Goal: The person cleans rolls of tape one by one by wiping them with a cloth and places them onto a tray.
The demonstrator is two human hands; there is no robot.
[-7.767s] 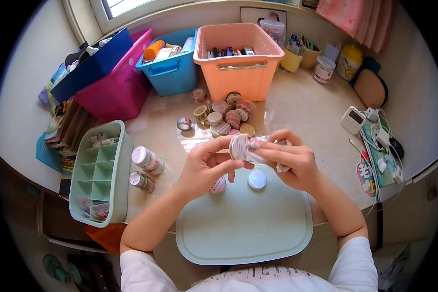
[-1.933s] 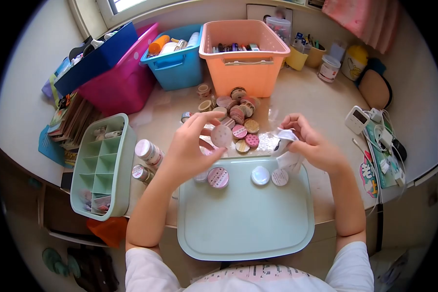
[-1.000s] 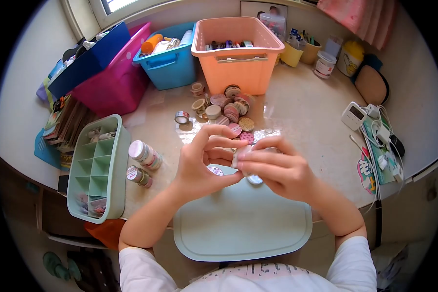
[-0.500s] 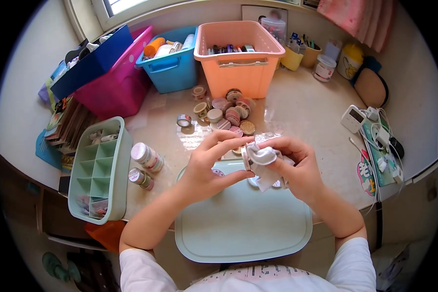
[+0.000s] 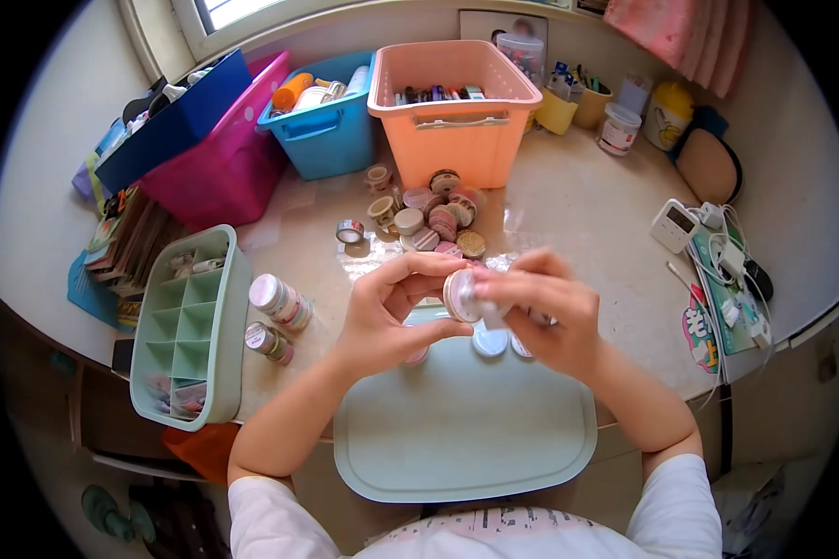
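Observation:
My left hand grips a pale pinkish tape roll by its edge, thumb below and fingers above, its round face turned to the right. Against that face, my right hand presses a crumpled white wipe; the wipe and fingertips are blurred. Beneath both hands lies a pale green lid. A whitish disc rests at its far edge, with other round pieces partly covered by my hands. Beyond them is a heap of patterned tape rolls.
To the left stand a green divided box and two small jars, one a pink-white jar. Magenta, blue and orange bins line the back, the orange bin behind the tape heap. White cables and a small display device lie right.
The tape roll has turned so its round face shows more. My right hand has shifted across it with the wipe, which is now more bunched under the fingers.

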